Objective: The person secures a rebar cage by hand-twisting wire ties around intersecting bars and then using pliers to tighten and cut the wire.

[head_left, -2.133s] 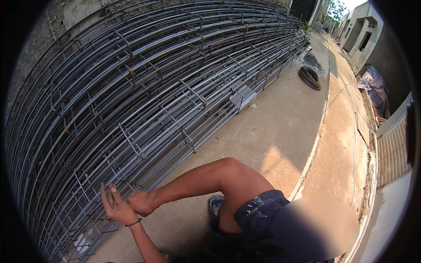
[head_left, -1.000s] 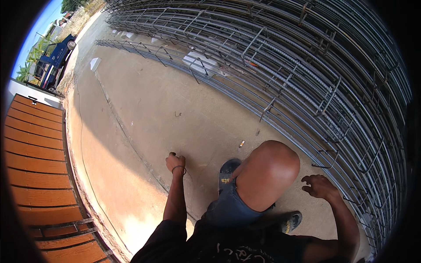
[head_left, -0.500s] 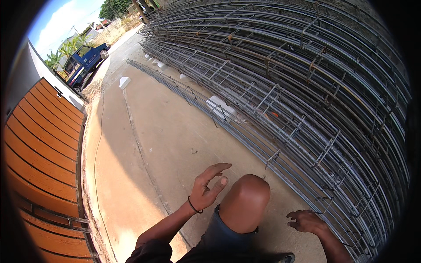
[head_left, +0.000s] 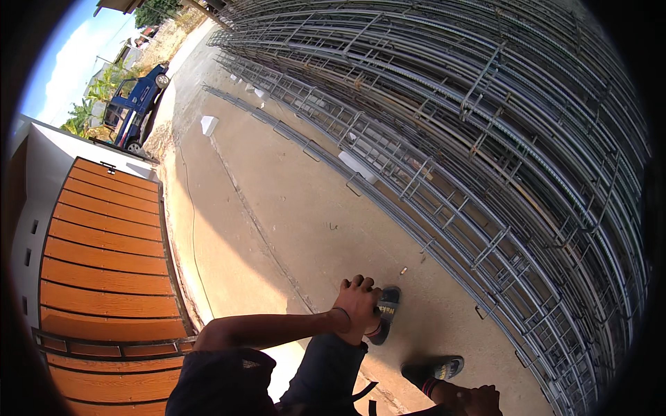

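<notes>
My left hand rests over my left knee, its fingers bent and a little apart, with no object showing in it. A dark band circles that wrist. At the lower edge my right hand is low beside my right foot, partly cut off, and how its fingers are set is not clear. Beneath my hands are my feet in dark slide sandals. Nearest on the right is a long, slim steel rebar cage lying along the floor, apart from both hands.
A tall stack of rebar cages fills the right side. White blocks lie under and beside the steel, another white block farther off. An orange slatted gate stands left. A blue pickup truck is parked beyond.
My view has risen and shifted; both feet now show. My left hand has come onto my knee from the air beside it. My right hand has moved lower, away from the rebar.
</notes>
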{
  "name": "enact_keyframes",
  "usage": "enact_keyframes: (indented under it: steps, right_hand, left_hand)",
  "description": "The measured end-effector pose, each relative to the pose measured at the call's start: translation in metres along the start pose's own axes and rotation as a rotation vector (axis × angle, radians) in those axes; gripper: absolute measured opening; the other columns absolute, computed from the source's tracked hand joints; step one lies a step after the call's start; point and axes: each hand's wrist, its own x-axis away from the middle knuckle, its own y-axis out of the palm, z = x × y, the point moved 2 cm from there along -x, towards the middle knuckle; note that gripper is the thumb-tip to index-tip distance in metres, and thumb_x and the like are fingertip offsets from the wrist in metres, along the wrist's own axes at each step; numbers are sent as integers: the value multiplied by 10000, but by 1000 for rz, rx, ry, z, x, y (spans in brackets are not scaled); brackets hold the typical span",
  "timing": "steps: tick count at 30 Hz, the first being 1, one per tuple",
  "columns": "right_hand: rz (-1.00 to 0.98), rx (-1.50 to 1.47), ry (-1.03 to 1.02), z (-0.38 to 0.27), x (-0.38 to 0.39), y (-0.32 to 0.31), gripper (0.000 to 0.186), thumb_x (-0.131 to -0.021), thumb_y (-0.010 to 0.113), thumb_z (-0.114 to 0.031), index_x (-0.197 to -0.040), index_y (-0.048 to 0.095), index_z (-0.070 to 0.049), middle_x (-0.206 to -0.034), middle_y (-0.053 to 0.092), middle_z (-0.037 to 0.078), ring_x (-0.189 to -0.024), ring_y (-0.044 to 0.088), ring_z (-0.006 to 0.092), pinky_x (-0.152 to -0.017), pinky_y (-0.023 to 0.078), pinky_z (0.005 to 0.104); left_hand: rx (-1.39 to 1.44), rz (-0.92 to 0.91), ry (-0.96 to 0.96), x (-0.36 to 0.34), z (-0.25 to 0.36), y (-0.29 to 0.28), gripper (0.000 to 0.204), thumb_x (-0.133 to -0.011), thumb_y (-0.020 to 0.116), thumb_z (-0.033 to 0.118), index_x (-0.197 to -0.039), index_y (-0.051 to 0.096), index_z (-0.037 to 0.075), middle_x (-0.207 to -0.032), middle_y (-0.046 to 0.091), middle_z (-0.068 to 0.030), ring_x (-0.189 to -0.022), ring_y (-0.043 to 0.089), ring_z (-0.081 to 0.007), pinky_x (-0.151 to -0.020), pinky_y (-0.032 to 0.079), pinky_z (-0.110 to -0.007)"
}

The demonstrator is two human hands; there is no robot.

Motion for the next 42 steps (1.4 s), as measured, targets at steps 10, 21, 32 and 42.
enact_keyframes:
  steps: [10, 21, 32, 42]
  right_hand:
    - [629, -101, 77, -131, 13, -2, 311, -853, 609, -334, -906, 676, -35, -898, 637, 111, -902, 591, 278, -794, 467, 445]
    - [563, 99, -377, -331, -35, -38, 403, -851, 566, -359, -1116, 607, -57, -1134, 597, 195, -1135, 540, 277, -899, 478, 432]
    - [65, -1340, 155, -598, -145, -407, 352, -979, 494, -346, -1139, 612, -56, -1015, 674, 123, -908, 661, 260, -781, 501, 410]
    - [110, -1104, 515, -639, -239, -440, 194, -904, 621, -249, -972, 637, -68, -786, 661, 81, -646, 643, 178, -573, 515, 366]
  left_hand:
    - [536, 391, -900, 197, -142, -131, 228, -768, 686, 220, -953, 709, 87, -991, 638, -162, -920, 623, -323, -789, 516, -390]
    - [1147, -287, -1603, 413, -361, -79, 506, -813, 657, 523, -973, 731, 49, -875, 718, -152, -835, 690, -229, -797, 536, -359]
    - [1566, 520, -1496, 372, -553, -240, 261, -884, 655, 155, -1106, 653, 18, -963, 694, -113, -777, 706, -215, -595, 558, -300]
    - [1128, 119, -1216, 297, -707, -309, 245, -822, 698, 163, -1022, 708, 23, -860, 721, -95, -764, 697, -170, -683, 556, -294]
